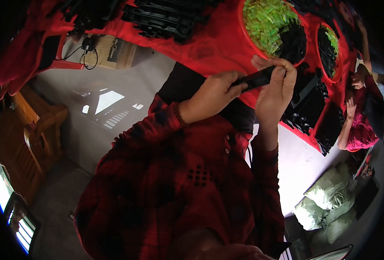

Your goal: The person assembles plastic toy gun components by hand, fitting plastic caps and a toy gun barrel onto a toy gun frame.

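Observation:
A narrow, dark, bar-shaped part (259,79) is held between my two hands in front of my body. My left hand (213,96) pinches its lower left end. Thumb and fingers of my right hand (278,84) close round its upper right end. What kind of part it is cannot be made out. Just beyond my right hand stands a red round basin (242,27). It holds small yellow-green translucent pieces (268,24) on one side and thin black pieces (294,42) on the other.
A red-covered table (209,50) bears stacked black parts (161,17). Further right are a smaller red basin (321,69) and more black parts (307,104). Another person's arm (350,112) shows beyond. White sacks (328,190), a cardboard box (114,52) and a wooden bench (40,117) stand around.

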The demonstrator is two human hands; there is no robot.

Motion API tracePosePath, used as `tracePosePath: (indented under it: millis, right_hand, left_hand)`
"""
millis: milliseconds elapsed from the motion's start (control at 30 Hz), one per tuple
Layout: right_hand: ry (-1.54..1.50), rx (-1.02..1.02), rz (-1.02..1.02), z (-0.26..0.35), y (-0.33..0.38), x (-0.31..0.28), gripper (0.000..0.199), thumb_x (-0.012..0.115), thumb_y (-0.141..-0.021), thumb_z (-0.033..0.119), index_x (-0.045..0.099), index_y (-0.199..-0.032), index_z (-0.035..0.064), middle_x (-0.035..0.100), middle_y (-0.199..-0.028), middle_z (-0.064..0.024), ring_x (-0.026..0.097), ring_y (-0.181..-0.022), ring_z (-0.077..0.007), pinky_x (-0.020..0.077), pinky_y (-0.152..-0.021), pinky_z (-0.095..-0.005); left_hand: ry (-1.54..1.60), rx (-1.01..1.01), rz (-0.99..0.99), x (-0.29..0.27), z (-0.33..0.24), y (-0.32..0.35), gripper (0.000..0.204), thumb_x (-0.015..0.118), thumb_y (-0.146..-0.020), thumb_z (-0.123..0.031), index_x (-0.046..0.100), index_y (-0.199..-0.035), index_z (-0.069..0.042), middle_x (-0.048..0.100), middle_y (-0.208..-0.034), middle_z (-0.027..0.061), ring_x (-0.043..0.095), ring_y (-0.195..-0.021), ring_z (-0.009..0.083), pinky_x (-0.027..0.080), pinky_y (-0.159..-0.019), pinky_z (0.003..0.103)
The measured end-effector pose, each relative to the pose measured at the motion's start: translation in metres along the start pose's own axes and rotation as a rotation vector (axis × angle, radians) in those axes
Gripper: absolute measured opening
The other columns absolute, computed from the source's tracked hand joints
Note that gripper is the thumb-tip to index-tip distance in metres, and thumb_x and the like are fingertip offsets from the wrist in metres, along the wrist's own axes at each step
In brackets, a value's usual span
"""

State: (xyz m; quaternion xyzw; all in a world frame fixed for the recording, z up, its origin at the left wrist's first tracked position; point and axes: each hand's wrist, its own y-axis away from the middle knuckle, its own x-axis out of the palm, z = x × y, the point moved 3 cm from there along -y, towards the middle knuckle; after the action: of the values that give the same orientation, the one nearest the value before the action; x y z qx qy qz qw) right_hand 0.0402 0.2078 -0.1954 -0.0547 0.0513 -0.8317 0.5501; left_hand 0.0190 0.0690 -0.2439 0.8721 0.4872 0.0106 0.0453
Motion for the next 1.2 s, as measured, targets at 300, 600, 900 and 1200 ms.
tracePosePath:
  millis: [300, 600, 900, 1200]
  right_hand:
    - [0.003, 0.090, 0.003, -0.010, -0.017, -0.002, 0.025, 0.036, -0.108, 0.021, 0.045, -0.116, -0.0006, 0.066, -0.104, -0.0217, 0.069, -0.094, -0.0266, 0.0527, -0.089, -0.0356]
    - [0.072, 0.018, 0.094, -0.005, -0.020, -0.001, 0.023, 0.037, -0.108, 0.021, 0.044, -0.115, 0.0003, 0.067, -0.104, -0.0208, 0.067, -0.095, -0.0232, 0.0523, -0.090, -0.0353]
    - [0.270, -0.239, 0.145, 0.000, -0.010, 0.003, 0.010, 0.039, -0.105, 0.008, 0.045, -0.108, 0.0009, 0.060, -0.100, -0.0127, 0.063, -0.090, -0.0187, 0.0473, -0.087, -0.0311]
    - [0.131, 0.019, 0.095, -0.013, -0.016, -0.006, 0.018, 0.035, -0.108, 0.014, 0.044, -0.112, -0.0008, 0.067, -0.099, -0.0188, 0.068, -0.088, -0.0218, 0.0537, -0.085, -0.0347]
  left_hand:
    - [-0.161, -0.114, 0.104, -0.010, -0.013, -0.015, 0.019, 0.064, -0.096, -0.017, 0.064, -0.104, 0.001, 0.059, -0.070, 0.0039, 0.056, -0.062, 0.0093, 0.045, -0.057, 0.026]
    - [-0.018, -0.156, 0.002, -0.002, -0.002, -0.012, 0.021, 0.066, -0.096, -0.019, 0.063, -0.101, 0.001, 0.058, -0.072, 0.0014, 0.053, -0.066, 0.0067, 0.045, -0.060, 0.024]
    - [0.116, -0.261, 0.000, 0.002, 0.003, -0.004, 0.023, 0.069, -0.094, -0.019, 0.063, -0.102, 0.002, 0.060, -0.078, 0.0001, 0.055, -0.069, 0.0062, 0.047, -0.064, 0.023]
    - [0.086, -0.248, 0.257, -0.008, -0.004, -0.020, 0.025, 0.059, -0.100, -0.024, 0.063, -0.105, 0.000, 0.060, -0.081, -0.0006, 0.055, -0.074, 0.0070, 0.047, -0.068, 0.023]
